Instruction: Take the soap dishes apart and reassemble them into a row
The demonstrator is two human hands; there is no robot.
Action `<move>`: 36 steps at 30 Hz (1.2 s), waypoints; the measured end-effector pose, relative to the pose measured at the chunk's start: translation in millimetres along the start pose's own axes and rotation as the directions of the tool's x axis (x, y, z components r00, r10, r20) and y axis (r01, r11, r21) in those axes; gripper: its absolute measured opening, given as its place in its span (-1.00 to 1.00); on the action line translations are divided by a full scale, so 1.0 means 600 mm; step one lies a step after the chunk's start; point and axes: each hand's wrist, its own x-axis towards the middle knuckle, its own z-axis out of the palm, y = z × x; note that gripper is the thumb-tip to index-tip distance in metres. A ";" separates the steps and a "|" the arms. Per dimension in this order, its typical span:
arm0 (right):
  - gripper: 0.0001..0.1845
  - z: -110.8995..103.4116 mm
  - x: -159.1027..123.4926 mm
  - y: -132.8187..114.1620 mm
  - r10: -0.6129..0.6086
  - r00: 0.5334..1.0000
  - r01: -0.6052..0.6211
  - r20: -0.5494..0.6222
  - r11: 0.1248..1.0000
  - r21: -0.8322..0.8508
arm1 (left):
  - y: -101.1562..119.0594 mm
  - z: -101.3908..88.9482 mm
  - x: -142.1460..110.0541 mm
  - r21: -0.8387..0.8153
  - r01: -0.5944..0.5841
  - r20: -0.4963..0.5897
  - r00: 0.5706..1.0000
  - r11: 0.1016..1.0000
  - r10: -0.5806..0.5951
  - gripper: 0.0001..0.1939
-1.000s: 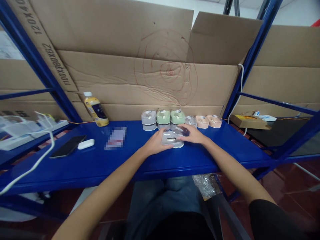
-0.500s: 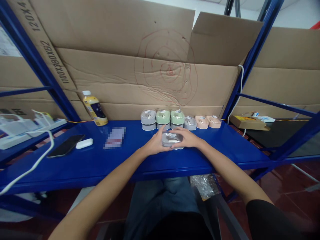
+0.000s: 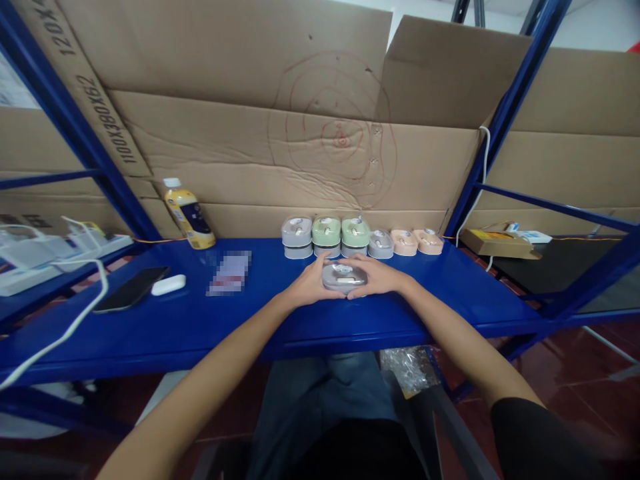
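Note:
Between my two hands is a small grey box with a clear lid (image 3: 344,279), gripped from both sides over the blue table (image 3: 260,320). My left hand (image 3: 311,283) wraps its left side, and my right hand (image 3: 377,276) closes on its right side. Just behind it stands a row of similar small boxes: a stacked grey box (image 3: 297,233), two stacked green ones, the nearer-left green box (image 3: 326,232) and the other green box (image 3: 355,232), a single grey box (image 3: 381,245), and two peach boxes (image 3: 404,243).
A yellow drink bottle (image 3: 189,215) stands at the back left. A black phone (image 3: 131,290), a white earbud case (image 3: 169,285) and a blurred card (image 3: 230,273) lie on the left. Cardboard (image 3: 225,147) backs the table. A power strip (image 3: 60,267) sits far left.
Both hands keep hold of the grey box. The right fingers have shifted from its front face toward its front right edge, and the lid shows more. The other boxes have not moved.

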 end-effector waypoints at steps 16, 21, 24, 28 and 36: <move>0.13 -0.146 -0.087 0.195 0.379 0.344 -0.645 -0.859 0.761 0.077 | -0.015 -0.005 0.002 0.062 0.043 -0.110 0.993 0.997 -0.036 -0.13; 0.15 -0.155 -0.128 0.273 0.486 0.146 -0.874 -0.861 0.472 0.118 | -0.020 -0.003 0.005 0.081 0.034 -0.090 0.996 0.996 -0.026 -0.15; 0.09 -0.156 -0.135 0.295 0.508 0.154 -0.911 -0.848 0.405 0.077 | -0.022 -0.002 0.006 0.085 0.034 -0.091 0.996 0.996 -0.027 -0.15; 0.00 -0.152 -0.131 0.307 0.527 0.182 -0.933 -0.830 0.360 0.024 | -0.022 -0.003 0.005 0.085 0.038 -0.080 0.996 0.996 -0.032 -0.16; -0.07 -0.147 -0.108 0.246 0.410 0.265 -0.909 -0.873 0.409 -0.084 | -0.029 -0.002 0.007 0.096 0.028 -0.081 0.997 0.995 -0.020 -0.18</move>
